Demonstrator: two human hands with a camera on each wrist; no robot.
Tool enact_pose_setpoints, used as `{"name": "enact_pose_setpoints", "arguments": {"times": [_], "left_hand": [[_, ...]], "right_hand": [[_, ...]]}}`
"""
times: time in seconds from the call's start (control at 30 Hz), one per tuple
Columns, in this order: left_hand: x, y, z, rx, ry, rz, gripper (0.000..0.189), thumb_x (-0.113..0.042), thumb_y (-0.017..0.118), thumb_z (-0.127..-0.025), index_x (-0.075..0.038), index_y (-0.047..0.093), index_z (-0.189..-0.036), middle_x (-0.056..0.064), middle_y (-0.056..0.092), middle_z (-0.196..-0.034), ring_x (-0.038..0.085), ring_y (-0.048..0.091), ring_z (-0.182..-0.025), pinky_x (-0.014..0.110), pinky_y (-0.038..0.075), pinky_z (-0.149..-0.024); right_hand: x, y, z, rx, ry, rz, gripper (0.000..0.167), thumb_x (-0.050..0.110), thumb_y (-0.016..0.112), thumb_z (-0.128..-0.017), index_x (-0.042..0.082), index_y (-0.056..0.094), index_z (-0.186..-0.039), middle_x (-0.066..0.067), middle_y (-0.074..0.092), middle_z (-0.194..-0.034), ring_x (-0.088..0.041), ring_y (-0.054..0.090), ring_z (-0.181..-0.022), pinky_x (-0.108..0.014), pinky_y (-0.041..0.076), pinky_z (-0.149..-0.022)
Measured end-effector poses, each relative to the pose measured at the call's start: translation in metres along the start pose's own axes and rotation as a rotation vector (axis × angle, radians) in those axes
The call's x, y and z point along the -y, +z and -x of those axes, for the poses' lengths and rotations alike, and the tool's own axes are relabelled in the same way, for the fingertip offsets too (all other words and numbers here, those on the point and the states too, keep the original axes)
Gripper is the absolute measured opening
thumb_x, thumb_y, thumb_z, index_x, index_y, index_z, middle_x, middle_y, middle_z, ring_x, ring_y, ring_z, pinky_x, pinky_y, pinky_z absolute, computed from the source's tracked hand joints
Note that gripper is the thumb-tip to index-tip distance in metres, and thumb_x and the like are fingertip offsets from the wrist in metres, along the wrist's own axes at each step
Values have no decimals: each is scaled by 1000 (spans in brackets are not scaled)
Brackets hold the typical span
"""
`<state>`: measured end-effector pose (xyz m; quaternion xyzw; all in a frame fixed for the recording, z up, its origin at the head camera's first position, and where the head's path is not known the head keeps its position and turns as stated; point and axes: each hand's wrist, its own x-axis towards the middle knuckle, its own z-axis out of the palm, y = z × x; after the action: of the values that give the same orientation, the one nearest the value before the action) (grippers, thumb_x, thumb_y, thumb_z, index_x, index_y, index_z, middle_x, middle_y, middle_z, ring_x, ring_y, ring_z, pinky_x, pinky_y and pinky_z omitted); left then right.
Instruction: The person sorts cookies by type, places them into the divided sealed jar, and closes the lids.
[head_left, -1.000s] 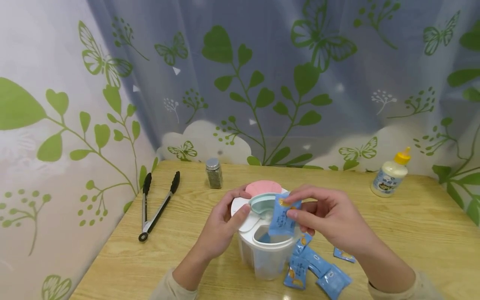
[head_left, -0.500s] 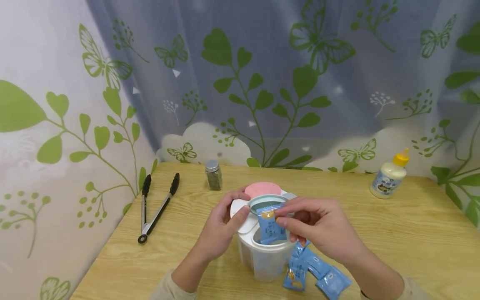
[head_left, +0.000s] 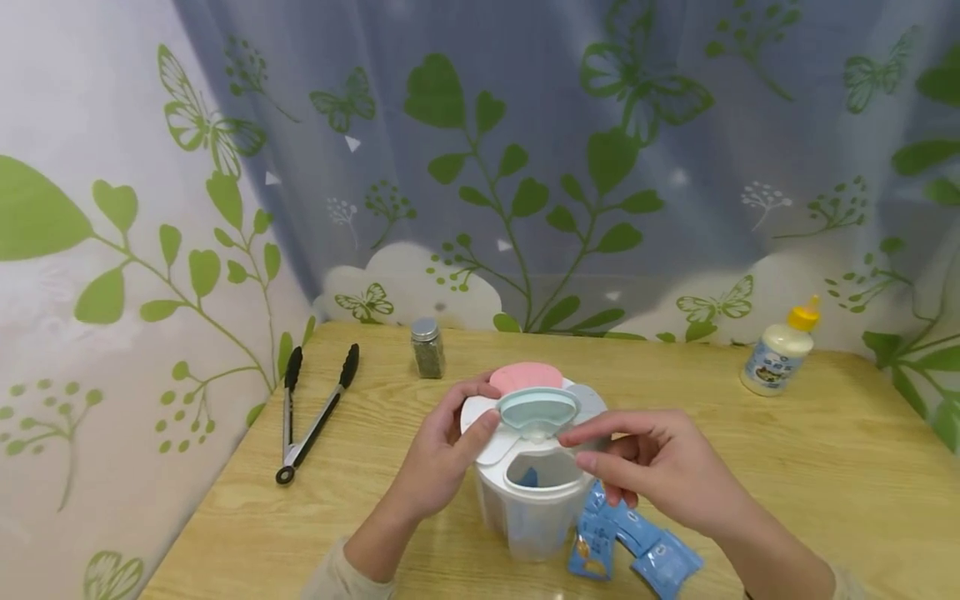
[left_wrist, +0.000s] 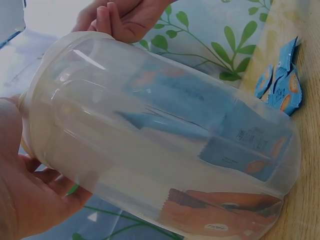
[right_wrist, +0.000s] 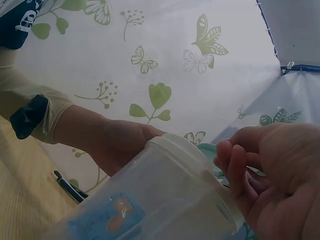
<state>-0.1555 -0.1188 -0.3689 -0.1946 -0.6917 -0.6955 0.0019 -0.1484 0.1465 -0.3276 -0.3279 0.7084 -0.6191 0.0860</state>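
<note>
A clear plastic food container [head_left: 528, 529] with a white lid stands on the table. Its teal flap [head_left: 538, 408] is raised, leaving the front compartment opening uncovered; a bit of blue shows inside. My left hand [head_left: 442, 462] grips the lid's left edge, thumb on top. My right hand [head_left: 660, 467] hovers at the opening's right with bent, relaxed fingers and nothing between them. Through the wall, the left wrist view shows blue snack packets [left_wrist: 255, 145] and a reddish-brown packet [left_wrist: 220, 212]. Several blue packets [head_left: 667, 562] lie on the table beside the container, below my right hand.
Black-tipped metal tongs [head_left: 311, 433] lie spread at the left. Behind the container stand a small spice jar [head_left: 428, 350] and, far right, a squeeze bottle [head_left: 780, 358] with a yellow cap. A patterned curtain [head_left: 540, 208] borders the wooden table at the back and left.
My right hand carried a blue packet left over the opening and let it go; the packet is out of the fingers, and the hand has drawn back right. My left hand stayed on the lid.
</note>
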Motion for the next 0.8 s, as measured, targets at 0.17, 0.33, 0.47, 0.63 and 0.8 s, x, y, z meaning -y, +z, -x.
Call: {"name": "enact_pose_setpoints", "arguments": {"times": [0.17, 0.33, 0.47, 0.63, 0.8], "left_hand": [[0, -1, 0, 0, 5, 1, 28, -16, 55, -102, -1, 51, -126, 17, 35, -158, 33, 37, -146, 22, 51, -98], [1, 0, 0, 3, 14, 2, 29, -16, 55, -102, 0, 51, -126, 18, 35, -157, 34, 39, -144, 22, 51, -97], [1, 0, 0, -1, 11, 0, 29, -16, 55, -102, 0, 51, -126, 18, 35, -157, 34, 40, -144, 21, 51, -96], [1, 0, 0, -2, 9, -4, 29, -16, 54, -102, -1, 51, -126, 18, 35, -157, 33, 40, -144, 21, 51, -97], [1, 0, 0, 4, 13, -6, 29, -17, 54, -102, -1, 51, -126, 18, 35, -157, 33, 39, -144, 21, 51, -97]], "right_hand": [[-5, -7, 4, 16, 23, 3, 24, -4, 64, -93, 4, 70, -115, 2, 74, -88, -20, 57, -54, -31, 49, -44], [-8, -17, 11, 32, 15, -12, 27, -8, 61, -93, 0, 67, -118, 1, 75, -105, -19, 59, -55, -31, 50, -44], [-9, -24, 18, 28, 9, -23, 29, -10, 58, -94, -1, 65, -120, 0, 75, -107, -17, 59, -56, -32, 49, -44], [-15, -35, 26, 28, 14, -41, 32, -12, 56, -94, 1, 64, -122, 1, 74, -106, -17, 57, -56, -34, 48, -45], [-28, -46, 33, 53, 11, -75, 38, -14, 53, -95, 2, 62, -128, 2, 73, -107, -20, 55, -55, -35, 47, -45]]}}
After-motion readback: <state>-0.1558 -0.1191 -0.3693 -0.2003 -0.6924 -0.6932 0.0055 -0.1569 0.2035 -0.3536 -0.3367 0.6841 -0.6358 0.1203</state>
